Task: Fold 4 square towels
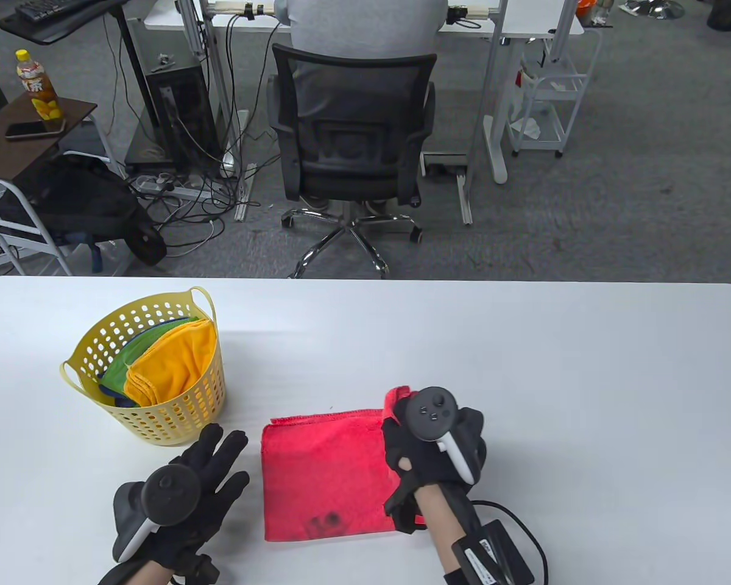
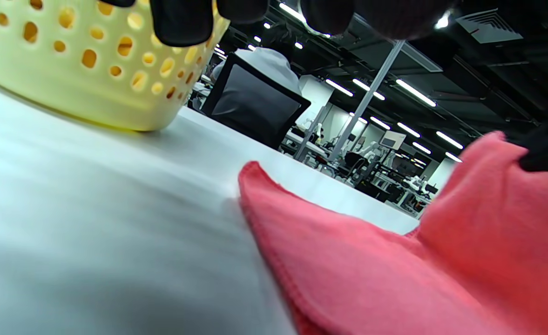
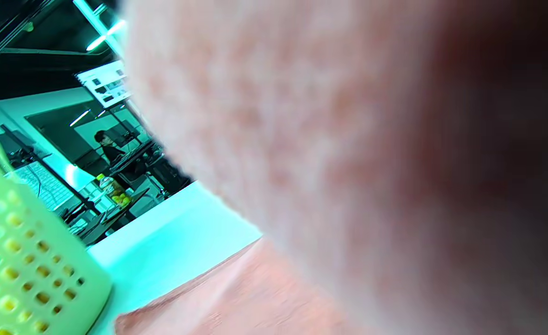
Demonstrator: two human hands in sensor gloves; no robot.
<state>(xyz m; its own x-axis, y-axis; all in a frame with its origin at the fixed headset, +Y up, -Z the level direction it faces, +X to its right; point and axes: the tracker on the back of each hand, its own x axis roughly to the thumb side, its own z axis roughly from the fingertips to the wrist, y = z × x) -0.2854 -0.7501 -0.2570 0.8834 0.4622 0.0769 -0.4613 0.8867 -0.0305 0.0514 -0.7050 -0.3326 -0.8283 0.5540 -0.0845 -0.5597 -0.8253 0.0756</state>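
**On the white table: the red towel mid-fold, one hand lifting, one hand waiting**

On the near part of the white table [image 1: 524, 365] lies the red towel [image 1: 326, 475], flat over most of its area, with its right edge raised. The right hand [image 1: 432, 451] grips that raised edge; red cloth bunches up just above the knuckles, and in the right wrist view the lifted cloth fills most of the frame, too close and blurred to show the fingers. The grip appears to be a pinch on the edge, presumably so that this side can be carried over to the left to make the next fold.

The left hand [image 1: 186, 487] rests with fingers spread and holds nothing, just beside the towel's left edge but apart from it. Its position suggests readiness to pin or receive the cloth as the fold arrives.

The yellow basket [image 1: 152, 372] stands to the left, beyond the left hand. It holds an orange towel [image 1: 176, 362] and a green towel [image 1: 137, 353], with a darker cloth beneath; whether these are already folded cannot be told. The basket sits close enough that either hand can probably reach it without shifting the work.
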